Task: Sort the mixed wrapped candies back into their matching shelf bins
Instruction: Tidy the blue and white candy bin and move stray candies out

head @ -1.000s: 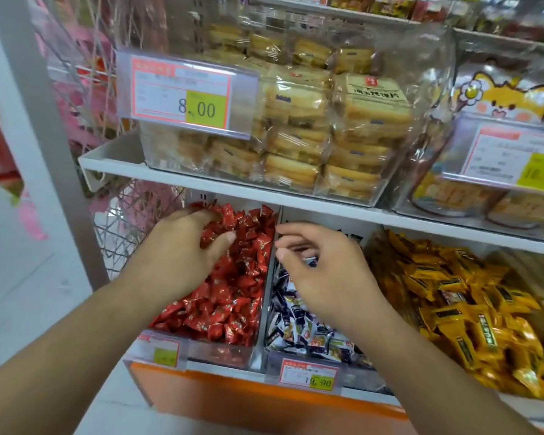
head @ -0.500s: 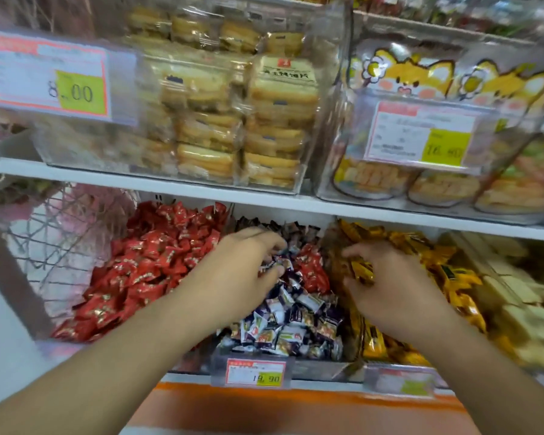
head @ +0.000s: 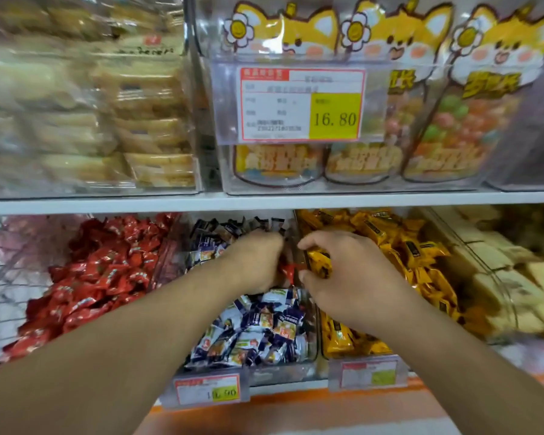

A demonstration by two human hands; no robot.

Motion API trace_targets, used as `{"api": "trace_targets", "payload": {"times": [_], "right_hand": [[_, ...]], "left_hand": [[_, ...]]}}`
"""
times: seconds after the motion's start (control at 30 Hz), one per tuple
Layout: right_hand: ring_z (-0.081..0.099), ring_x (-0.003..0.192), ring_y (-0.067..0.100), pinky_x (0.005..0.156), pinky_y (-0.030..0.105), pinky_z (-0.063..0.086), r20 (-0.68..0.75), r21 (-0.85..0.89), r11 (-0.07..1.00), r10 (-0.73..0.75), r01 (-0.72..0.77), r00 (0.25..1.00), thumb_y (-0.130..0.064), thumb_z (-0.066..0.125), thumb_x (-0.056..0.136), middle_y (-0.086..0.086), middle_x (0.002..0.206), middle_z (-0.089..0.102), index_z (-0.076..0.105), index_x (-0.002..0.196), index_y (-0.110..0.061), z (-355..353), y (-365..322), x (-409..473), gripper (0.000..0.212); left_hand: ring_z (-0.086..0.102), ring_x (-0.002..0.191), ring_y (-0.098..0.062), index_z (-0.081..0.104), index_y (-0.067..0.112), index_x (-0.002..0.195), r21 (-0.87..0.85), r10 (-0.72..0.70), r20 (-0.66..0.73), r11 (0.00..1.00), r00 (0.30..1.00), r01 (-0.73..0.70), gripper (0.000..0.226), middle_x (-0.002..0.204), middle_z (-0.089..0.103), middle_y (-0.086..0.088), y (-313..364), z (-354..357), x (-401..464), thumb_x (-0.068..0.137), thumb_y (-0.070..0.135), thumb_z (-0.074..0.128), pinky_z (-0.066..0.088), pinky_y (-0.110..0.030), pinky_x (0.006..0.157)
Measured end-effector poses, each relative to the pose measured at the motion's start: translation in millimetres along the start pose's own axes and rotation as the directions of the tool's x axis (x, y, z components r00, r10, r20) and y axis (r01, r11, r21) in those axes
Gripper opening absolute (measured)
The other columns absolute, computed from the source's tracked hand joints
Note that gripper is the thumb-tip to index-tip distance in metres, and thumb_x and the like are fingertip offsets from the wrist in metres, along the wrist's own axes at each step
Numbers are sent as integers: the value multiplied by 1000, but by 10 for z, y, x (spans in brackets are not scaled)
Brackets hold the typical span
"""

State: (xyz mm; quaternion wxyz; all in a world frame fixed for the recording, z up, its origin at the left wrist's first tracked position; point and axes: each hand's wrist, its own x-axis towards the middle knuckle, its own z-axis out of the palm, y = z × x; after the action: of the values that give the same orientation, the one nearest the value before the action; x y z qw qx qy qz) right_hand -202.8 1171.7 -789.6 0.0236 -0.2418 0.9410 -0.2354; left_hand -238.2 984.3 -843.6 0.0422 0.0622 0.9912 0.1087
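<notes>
Holding a yellow candy [head: 319,263] in a curled grip, the right hand [head: 343,277] sits just at the wall between the middle bin [head: 283,376] and the yellow bin [head: 324,350]. That candy looks like the ones on its right, so it likely goes there. The left hand [head: 255,262] is curled too, down in the middle bin, and a red candy [head: 288,270] pokes out by its fingers. It seems to pinch that candy, though the fingers hide most of it. Both hands almost touch, with the red candy between them. They are low in the blue-and-white candies [head: 258,328] because that is where the wrong ones got mixed in. Red candies [head: 107,274] fill the red bin [head: 165,262] on the left, so the red one should go that way, across the left wall. The yellow pile [head: 415,255] is just beside the right hand, a short trip. Above the shelf [head: 264,200] sit clear boxes of wrapped cakes [head: 123,120] and fox bags [head: 390,105] with a price tag [head: 302,105]. More price tags [head: 209,392] hang on the bin fronts below.
</notes>
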Motion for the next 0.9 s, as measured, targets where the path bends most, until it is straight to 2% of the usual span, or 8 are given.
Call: {"api": "trace_targets", "payload": {"times": [0.13, 0.27, 0.43, 0.53, 0.67, 0.73, 0.83, 0.9], "right_hand": [[47, 130, 7, 91, 15, 35, -7, 19, 1000, -9, 9, 1000, -35, 67, 98, -15, 142, 51, 58, 137, -31, 4, 14, 4, 40], [43, 136, 7, 95, 12, 29, -3, 17, 1000, -18, 18, 1000, -34, 67, 98, -14, 143, 51, 57, 139, -30, 1, 14, 4, 42], [41, 140, 9, 101, 16, 31, -1, 14, 1000, -10, 10, 1000, -34, 66, 99, -13, 148, 48, 54, 143, -29, 12, -10, 4, 46], [38, 144, 15, 113, 26, 35, 3, 18, 1000, -8, 8, 1000, -34, 67, 98, -7, 151, 46, 48, 148, -29, 23, -53, -3, 54], [42, 140, 17, 115, 35, 42, -22, 69, 996, -49, 50, 999, -37, 70, 96, -7, 146, 51, 45, 150, -33, 82, -163, 22, 60], [48, 133, 12, 109, 31, 46, -16, 129, 986, -100, 102, 995, -36, 72, 94, -11, 139, 56, 48, 147, -37, 123, -248, 24, 58], [55, 121, 2, 93, 11, 43, 8, 224, 965, -140, 135, 990, -27, 72, 95, -19, 129, 62, 57, 137, -39, 185, -409, 10, 46], [57, 115, -4, 92, 15, 46, -12, 280, 950, -141, 139, 990, -25, 74, 93, -23, 119, 66, 64, 124, -39, 222, -504, 9, 35]], "left_hand": [[69, 79, -13, 76, 26, 101, -68, 5, -33, 998, 999, -7, 31, 88, 73, 6, -12, 19, -7, 76, 41, 86, 59, -33, 75], [62, 81, -8, 78, 30, 104, -134, -25, -166, 991, 986, 3, 27, 93, 68, 13, 0, -85, -118, 79, 36, 87, 46, -19, 70], [64, 91, -1, 75, 35, 105, -398, -194, -295, 915, 936, 64, 30, 100, 68, 21, -30, -262, -335, 78, 44, 87, 41, -7, 70], [66, 88, 5, 77, 36, 96, -600, -263, -278, 799, 924, 47, 22, 94, 73, 21, -36, -328, -553, 78, 39, 88, 51, -13, 78], [71, 89, 0, 77, 31, 95, -827, -327, -235, 563, 915, -12, 23, 92, 77, 18, -22, -403, -912, 77, 23, 90, 55, -22, 87], [74, 90, -7, 79, 27, 95, -883, -336, -212, 468, 917, -33, 23, 92, 79, 10, -19, -449, -1072, 77, 17, 89, 56, -21, 86], [75, 87, -12, 81, 22, 92, -916, -308, -188, 396, 933, -54, 19, 91, 80, 3, -36, -499, -1288, 79, 10, 86, 58, -19, 81], [75, 87, -14, 81, 20, 93, -931, -304, -178, 359, 936, -60, 17, 93, 80, -1, -94, -522, -1401, 80, 10, 85, 57, -19, 77]]}}
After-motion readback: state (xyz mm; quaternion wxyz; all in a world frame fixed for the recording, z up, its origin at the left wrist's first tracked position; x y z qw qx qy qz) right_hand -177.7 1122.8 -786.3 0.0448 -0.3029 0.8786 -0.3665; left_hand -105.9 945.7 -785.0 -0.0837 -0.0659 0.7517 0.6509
